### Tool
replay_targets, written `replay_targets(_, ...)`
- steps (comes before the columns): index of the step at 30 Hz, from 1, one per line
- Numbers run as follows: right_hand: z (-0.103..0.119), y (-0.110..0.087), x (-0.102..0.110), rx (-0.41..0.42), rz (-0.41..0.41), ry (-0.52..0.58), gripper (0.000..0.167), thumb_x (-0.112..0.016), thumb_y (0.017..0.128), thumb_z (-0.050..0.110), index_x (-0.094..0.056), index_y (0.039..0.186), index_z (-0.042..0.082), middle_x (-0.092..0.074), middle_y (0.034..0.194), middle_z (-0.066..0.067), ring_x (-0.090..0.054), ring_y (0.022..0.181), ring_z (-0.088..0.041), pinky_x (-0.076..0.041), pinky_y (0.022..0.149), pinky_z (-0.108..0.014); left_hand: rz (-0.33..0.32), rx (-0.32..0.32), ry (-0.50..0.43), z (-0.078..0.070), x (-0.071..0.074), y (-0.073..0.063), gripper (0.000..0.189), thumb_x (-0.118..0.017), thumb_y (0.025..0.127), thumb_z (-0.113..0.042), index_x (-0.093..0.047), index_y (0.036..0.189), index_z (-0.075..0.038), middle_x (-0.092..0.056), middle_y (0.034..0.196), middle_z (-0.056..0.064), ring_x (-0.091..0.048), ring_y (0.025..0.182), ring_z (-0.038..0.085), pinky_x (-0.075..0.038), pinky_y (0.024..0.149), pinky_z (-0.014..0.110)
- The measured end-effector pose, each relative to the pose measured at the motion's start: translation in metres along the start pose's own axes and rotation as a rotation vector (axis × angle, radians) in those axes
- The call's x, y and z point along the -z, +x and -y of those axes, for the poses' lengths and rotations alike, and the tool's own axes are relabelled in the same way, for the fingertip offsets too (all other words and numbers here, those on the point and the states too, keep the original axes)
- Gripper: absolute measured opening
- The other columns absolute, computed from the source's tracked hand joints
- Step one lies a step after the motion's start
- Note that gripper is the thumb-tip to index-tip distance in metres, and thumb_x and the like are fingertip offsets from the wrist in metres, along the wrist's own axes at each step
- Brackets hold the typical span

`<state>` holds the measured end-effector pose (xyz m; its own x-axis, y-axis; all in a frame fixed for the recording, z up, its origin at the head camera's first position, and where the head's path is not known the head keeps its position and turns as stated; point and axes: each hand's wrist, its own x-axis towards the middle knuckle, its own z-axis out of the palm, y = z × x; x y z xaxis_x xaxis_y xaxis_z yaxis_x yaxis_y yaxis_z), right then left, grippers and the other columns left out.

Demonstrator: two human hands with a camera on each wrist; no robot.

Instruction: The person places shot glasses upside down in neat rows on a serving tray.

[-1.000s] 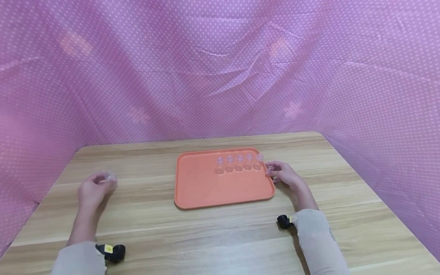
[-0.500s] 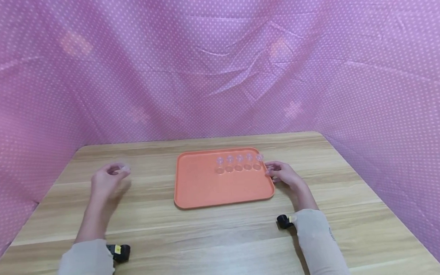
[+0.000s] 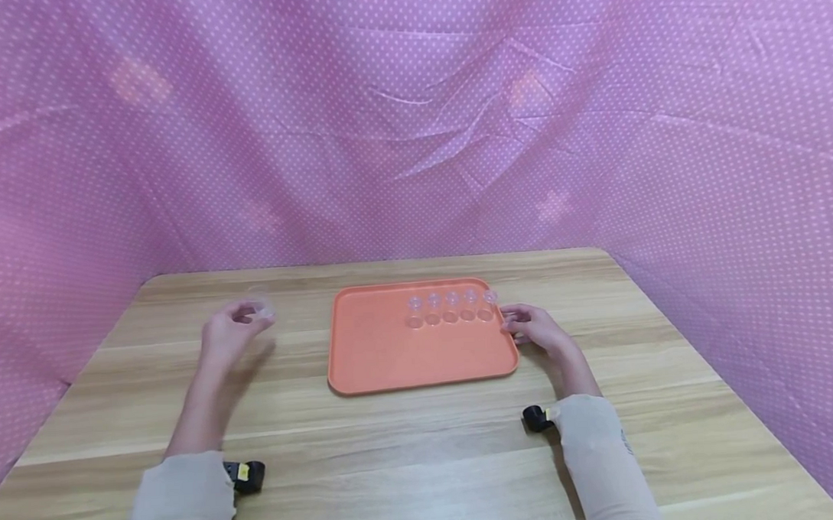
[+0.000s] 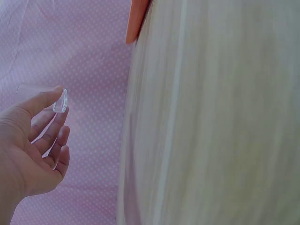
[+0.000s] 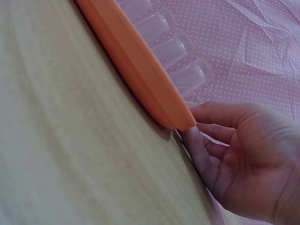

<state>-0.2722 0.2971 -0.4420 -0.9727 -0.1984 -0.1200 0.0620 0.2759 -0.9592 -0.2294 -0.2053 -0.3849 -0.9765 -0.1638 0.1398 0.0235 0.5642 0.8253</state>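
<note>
My left hand (image 3: 233, 327) is raised over the left part of the table and pinches a small clear cup (image 3: 263, 308) between thumb and fingers. In the left wrist view the cup (image 4: 61, 101) shows its thick end at the fingertips, the rest of it faint behind the thumb. An orange tray (image 3: 371, 353) lies on the table to the right of that hand. Several similar clear cups (image 3: 449, 308) stand in a row along its back right part. At the tray's right rim, my right hand (image 3: 537, 328) grips the edge, fingers (image 5: 218, 115) at the rim beside the last cup.
The wooden table (image 3: 396, 460) extends around the tray on all sides. Pink dotted cloth (image 3: 412, 138) hangs behind it and along both sides. A small black camera (image 3: 535, 419) sits on each wrist.
My left hand has moved right and slightly away from me, toward the tray, carrying the cup. The right hand, the tray and the row of cups have stayed put.
</note>
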Motion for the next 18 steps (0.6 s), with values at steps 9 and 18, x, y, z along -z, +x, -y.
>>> replay_targets(9, 0.001, -0.001, -0.001, -0.002, -0.004, 0.006, 0.044, -0.055, 0.087, -0.001, -0.043, 0.129, -0.008, -0.057, 0.102, -0.017, -0.059, 0.08, -0.014, -0.052, 0.071, -0.03, 0.009, -0.018, -0.044, -0.013, -0.016, 0.002, 0.043, -0.069, 0.082, -0.023, -0.057, 0.117, 0.0, -0.057, 0.108, 0.018, -0.048, 0.098, 0.026, -0.041, 0.08, 0.034)
replay_targets(18, 0.0, 0.0, -0.001, 0.0, -0.008, -0.007, 0.044, -0.055, 0.087, 0.0, -0.043, 0.129, -0.007, -0.057, 0.104, -0.018, -0.059, 0.081, -0.014, -0.052, 0.072, -0.03, 0.01, -0.07, -0.061, -0.023, -0.03, 0.003, 0.038, -0.07, 0.081, -0.018, -0.059, 0.112, 0.0, -0.06, 0.107, 0.017, -0.049, 0.095, 0.024, -0.042, 0.077, 0.033)
